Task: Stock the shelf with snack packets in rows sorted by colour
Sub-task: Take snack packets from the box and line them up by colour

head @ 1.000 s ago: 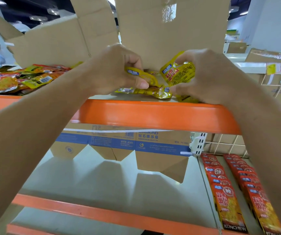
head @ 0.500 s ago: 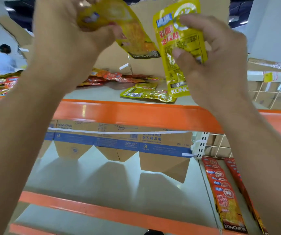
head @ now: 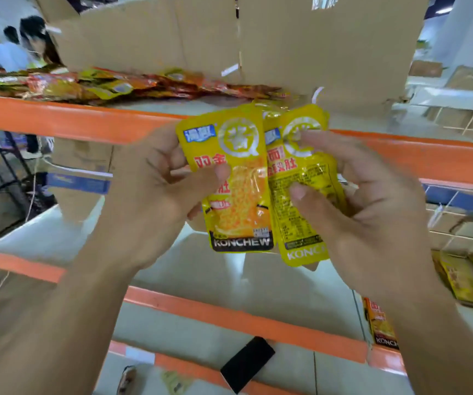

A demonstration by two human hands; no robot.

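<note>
Two yellow KONCHEW snack packets are held upright side by side in front of the orange shelf beam (head: 58, 121). My left hand (head: 155, 186) pinches the left yellow packet (head: 238, 201), thumb across its front. The right yellow packet (head: 300, 223), its printed back showing, partly overlaps the left one and is gripped by my right hand (head: 366, 212) with thumb and fingers on it. A loose pile of red and yellow packets (head: 109, 85) lies on the top shelf behind. Rows of packets (head: 460, 283) lie on the middle shelf at the right.
Open cardboard boxes (head: 300, 44) stand on the top shelf behind the pile. Another box (head: 78, 172) hangs below the top beam at the left. A black flat object (head: 248, 366) lies low down. People (head: 15, 52) stand at the far left.
Both hands have come down from above the top shelf to in front of its beam, carrying the two yellow packets and bringing them together side by side. The view has tilted downward.
</note>
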